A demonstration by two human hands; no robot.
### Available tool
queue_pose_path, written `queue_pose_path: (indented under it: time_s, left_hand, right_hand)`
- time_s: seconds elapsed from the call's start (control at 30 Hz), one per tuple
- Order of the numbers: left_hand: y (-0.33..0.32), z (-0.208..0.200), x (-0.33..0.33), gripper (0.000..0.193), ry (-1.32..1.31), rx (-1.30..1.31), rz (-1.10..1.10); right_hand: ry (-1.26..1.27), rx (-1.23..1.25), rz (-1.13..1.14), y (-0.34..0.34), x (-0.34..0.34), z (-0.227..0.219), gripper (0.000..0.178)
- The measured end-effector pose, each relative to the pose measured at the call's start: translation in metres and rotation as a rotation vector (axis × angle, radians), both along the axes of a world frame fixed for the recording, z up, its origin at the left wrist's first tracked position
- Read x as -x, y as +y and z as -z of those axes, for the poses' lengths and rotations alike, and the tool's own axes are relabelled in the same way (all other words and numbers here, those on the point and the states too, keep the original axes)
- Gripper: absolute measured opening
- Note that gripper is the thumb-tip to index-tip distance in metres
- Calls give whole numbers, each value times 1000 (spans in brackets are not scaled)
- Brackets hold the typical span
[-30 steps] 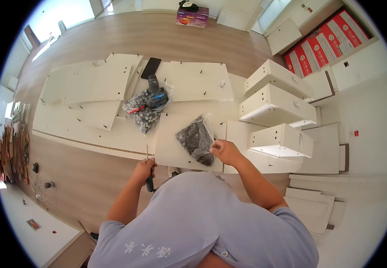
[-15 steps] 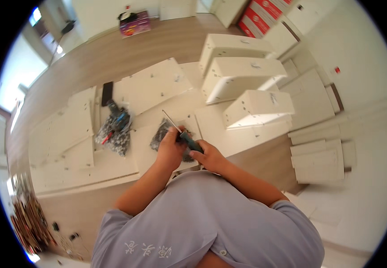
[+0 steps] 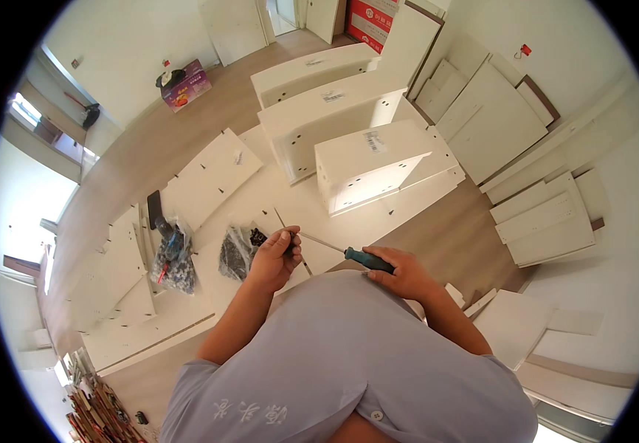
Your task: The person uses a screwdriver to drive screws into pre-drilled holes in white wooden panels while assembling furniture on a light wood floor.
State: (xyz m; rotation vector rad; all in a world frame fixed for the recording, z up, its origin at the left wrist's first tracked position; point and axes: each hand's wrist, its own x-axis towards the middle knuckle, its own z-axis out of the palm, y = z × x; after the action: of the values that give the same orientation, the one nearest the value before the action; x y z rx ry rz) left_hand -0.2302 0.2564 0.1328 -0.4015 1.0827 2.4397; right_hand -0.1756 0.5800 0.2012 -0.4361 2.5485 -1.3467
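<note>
My right hand (image 3: 404, 273) is closed round the dark green handle of a screwdriver (image 3: 369, 260). Its thin metal shaft points left, toward my left hand (image 3: 271, 262). The fingers of that hand are curled over small dark pieces too hidden to name. Just left of it lies a clear plastic bag (image 3: 235, 255) of dark small hardware, with black pieces at its mouth. Under both hands spread white boards (image 3: 290, 203), some with small dark pegs standing in them.
Three white box-shaped cabinet units (image 3: 371, 155) stand ahead on the boards. A second bag of hardware (image 3: 178, 273) lies left, with a dark tool on it. White panels (image 3: 493, 129) lean along the right wall. A purple box (image 3: 187, 90) sits at the far left.
My hands have moved apart: the right one carried the screwdriver rightward and its shaft swung lower. The view has turned to the right.
</note>
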Motion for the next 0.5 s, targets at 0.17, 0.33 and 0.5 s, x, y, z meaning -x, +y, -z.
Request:
queue_pose_path:
  time_s: [0.17, 0.33, 0.5]
  left_hand:
    - [53, -4, 15, 24, 19, 107, 6]
    - [117, 5, 17, 22, 68, 116, 8]
    - [163, -6, 11, 21, -11, 234, -65]
  right_hand:
    - [104, -31, -75, 63, 17, 11, 51]
    - [40, -5, -103, 118, 28, 15, 52]
    - [35, -54, -62, 148, 27, 29, 50]
